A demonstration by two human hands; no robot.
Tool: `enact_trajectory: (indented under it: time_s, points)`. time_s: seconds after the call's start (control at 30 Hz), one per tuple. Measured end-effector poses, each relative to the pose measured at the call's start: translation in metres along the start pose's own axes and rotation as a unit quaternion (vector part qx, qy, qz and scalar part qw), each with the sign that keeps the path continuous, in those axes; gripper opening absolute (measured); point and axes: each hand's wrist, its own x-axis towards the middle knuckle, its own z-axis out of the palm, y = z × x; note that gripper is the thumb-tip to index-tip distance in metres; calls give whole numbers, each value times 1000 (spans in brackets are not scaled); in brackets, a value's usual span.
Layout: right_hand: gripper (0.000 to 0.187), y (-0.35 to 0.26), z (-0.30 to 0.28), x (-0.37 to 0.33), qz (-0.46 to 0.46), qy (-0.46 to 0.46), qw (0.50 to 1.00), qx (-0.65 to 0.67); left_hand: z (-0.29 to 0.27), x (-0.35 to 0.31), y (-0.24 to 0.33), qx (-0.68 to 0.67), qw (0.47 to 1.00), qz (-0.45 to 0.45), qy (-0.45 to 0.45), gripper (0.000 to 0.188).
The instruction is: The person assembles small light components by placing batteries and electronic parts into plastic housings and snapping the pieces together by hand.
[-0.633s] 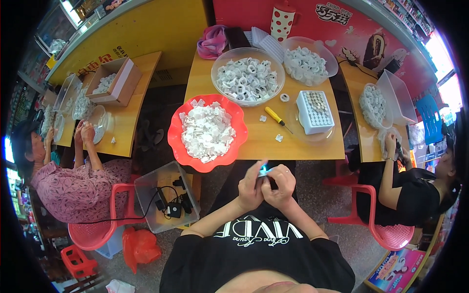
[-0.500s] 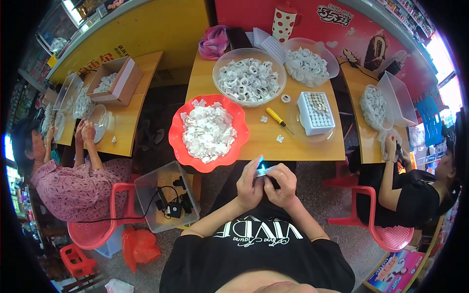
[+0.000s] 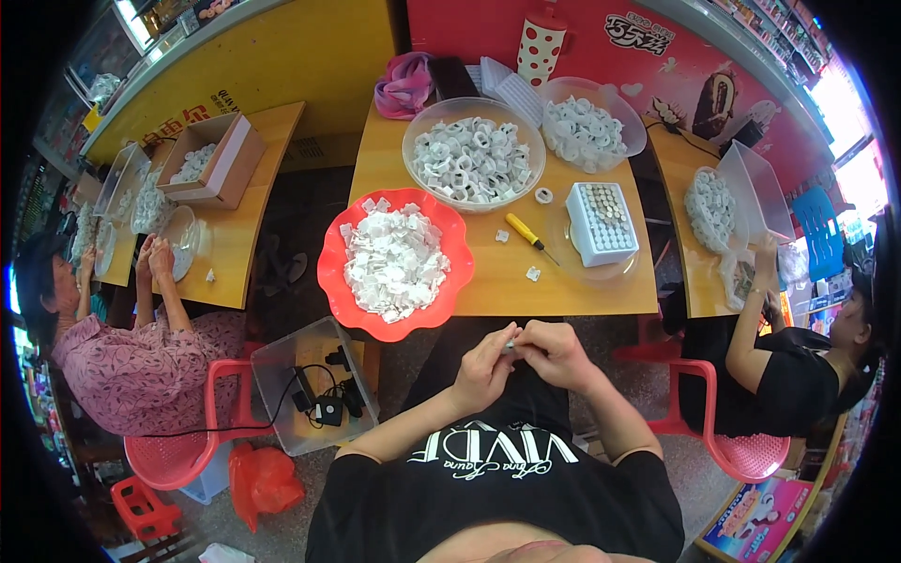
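Observation:
My left hand (image 3: 482, 368) and my right hand (image 3: 556, 355) meet just below the table's front edge, fingers closed together around a small whitish part (image 3: 510, 347), mostly hidden by the fingertips. On the table (image 3: 488, 298) ahead, a red scalloped bowl (image 3: 330, 298) is heaped with small flat white plastic pieces (image 3: 394, 263). A yellow-handled screwdriver (image 3: 526, 231) lies to its right, with two loose white pieces (image 3: 533, 274) near it. Beside them a white box (image 3: 601, 251) holds rows of small round silvery cells (image 3: 603, 202).
Behind stand two clear bowls (image 3: 410, 174) of white ring-shaped parts, a polka-dot cup (image 3: 542, 52) and pink cloth (image 3: 404, 86). A clear bin (image 3: 272, 413) with black adapters is at lower left. One person (image 3: 141, 366) works at the left table, another (image 3: 788, 366) at the right.
The blue-white glow between my fingers is no longer visible. My hands have drawn closer together, fingers covering more of the part. The person at right has raised a hand toward the bag.

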Motion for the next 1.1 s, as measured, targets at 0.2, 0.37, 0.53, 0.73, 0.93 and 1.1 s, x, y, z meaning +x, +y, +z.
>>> enact_trajectory:
  time_s: [0.2, 0.37, 0.53, 0.73, 0.93, 1.1]
  points:
    - [8, 28, -92, 78, 183, 177, 964, 75, 3, -16, -28, -20, 993, -73, -95, 41]
    - [26, 81, -159, 145, 115, 355, 926, -52, 9, -16, -40, 51, 995, 37, -80, 35]
    - [13, 77, -75, 164, -9, 127, 972, -200, 6, -20, -39, 66, 992, 10, -108, 33]
    - [16, 83, -58, 223, 110, -122, 797, -581, 9, -16, -40, 55, 990, 25, -130, 30]
    - [19, 90, -39, 250, 169, -212, 768, -581, 9, -17, -45, 45, 991, 22, -122, 30]
    - [18, 92, -47, 239, 131, -158, 809, -550, 7, -20, -43, 42, 992, 20, -118, 32]
